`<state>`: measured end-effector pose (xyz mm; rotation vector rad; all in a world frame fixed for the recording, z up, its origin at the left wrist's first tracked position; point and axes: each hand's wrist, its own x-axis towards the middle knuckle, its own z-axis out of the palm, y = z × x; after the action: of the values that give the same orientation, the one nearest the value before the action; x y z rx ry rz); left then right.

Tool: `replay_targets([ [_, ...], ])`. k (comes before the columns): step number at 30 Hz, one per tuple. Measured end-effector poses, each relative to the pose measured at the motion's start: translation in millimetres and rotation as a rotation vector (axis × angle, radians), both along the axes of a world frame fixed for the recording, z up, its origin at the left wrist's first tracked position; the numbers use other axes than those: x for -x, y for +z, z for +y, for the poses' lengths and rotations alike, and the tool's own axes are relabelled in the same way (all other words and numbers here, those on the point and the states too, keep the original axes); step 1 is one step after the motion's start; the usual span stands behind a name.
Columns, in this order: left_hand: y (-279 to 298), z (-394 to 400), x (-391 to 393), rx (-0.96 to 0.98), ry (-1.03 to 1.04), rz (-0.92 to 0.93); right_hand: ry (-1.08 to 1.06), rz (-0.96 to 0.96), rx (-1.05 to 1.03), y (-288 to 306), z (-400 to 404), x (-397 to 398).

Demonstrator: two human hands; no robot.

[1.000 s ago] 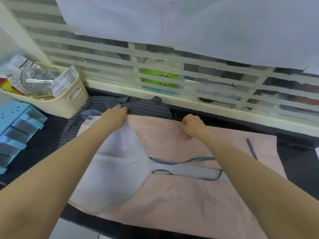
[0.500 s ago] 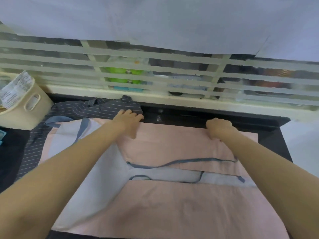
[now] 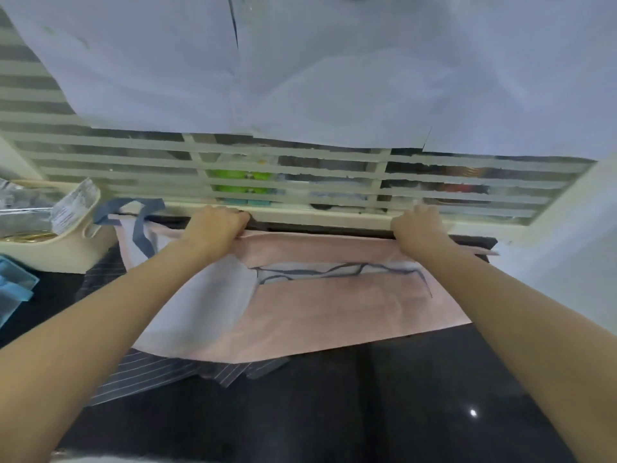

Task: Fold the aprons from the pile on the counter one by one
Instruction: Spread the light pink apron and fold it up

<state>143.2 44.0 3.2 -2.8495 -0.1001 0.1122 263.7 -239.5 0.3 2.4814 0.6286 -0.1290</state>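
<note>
Your left hand (image 3: 218, 225) and right hand (image 3: 417, 227) grip the pale pink cloth apron (image 3: 334, 305) at its 12 o'clock edge; its loose blue-grey straps (image 3: 337, 270) could bunch inside the fold

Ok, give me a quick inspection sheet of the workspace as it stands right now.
Surface: dark glossy counter, bare toward the near edge.
Job's things: pink apron spread flat, far edge lifted; striped apron lies under it at left.
Clutter: cream basket with packets at far left; blue tray beside it.
Grip: left hand and right hand each pinch the pink apron's far edge.
Cables: nothing seen; only thin blue apron ties across the pink cloth.
Surroundings: slatted window behind the counter, pale sheets covering its upper part.
</note>
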Motion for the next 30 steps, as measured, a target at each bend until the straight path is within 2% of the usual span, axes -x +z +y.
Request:
replay_targets([
  [4,-33.1,-25.1,60.2,-0.087,-0.095,0.137,-0.010,0.040,0.007,-23.8,-23.0,53.9],
  [10,-99.1,-57.4,124.2,0.062,-0.139,0.377,-0.066,0.056,-0.010,-89.1,-44.5,102.8],
  [13,-114.7,-58.7,128.1,0.120,-0.069,0.435,-0.084,0.076,-0.074,-112.5,-42.1,117.4],
  [18,-131.7,-56.6,120.2,0.158,-0.005,0.402,-0.078,0.176,-0.131,-136.9,-39.7,122.4],
  [22,-130.5,-36.0,117.1,0.130,0.063,0.551,-0.005,0.347,-0.059,-125.2,-26.6,119.9],
  [25,-120.3,-12.6,112.0,0.380,0.178,0.836,-0.014,0.481,0.048,-108.5,-17.7,115.9],
  [26,-112.4,-5.4,109.1,0.463,0.206,0.858,-0.043,0.519,0.094,-103.1,-14.4,113.3],
  [27,-106.2,0.9,104.3,0.522,0.199,0.801,-0.082,0.566,0.144,-99.6,-11.4,110.9],
  [30,-89.5,11.2,84.7,0.524,0.143,0.386,-0.190,0.711,0.157,-94.5,5.3,99.4],
])
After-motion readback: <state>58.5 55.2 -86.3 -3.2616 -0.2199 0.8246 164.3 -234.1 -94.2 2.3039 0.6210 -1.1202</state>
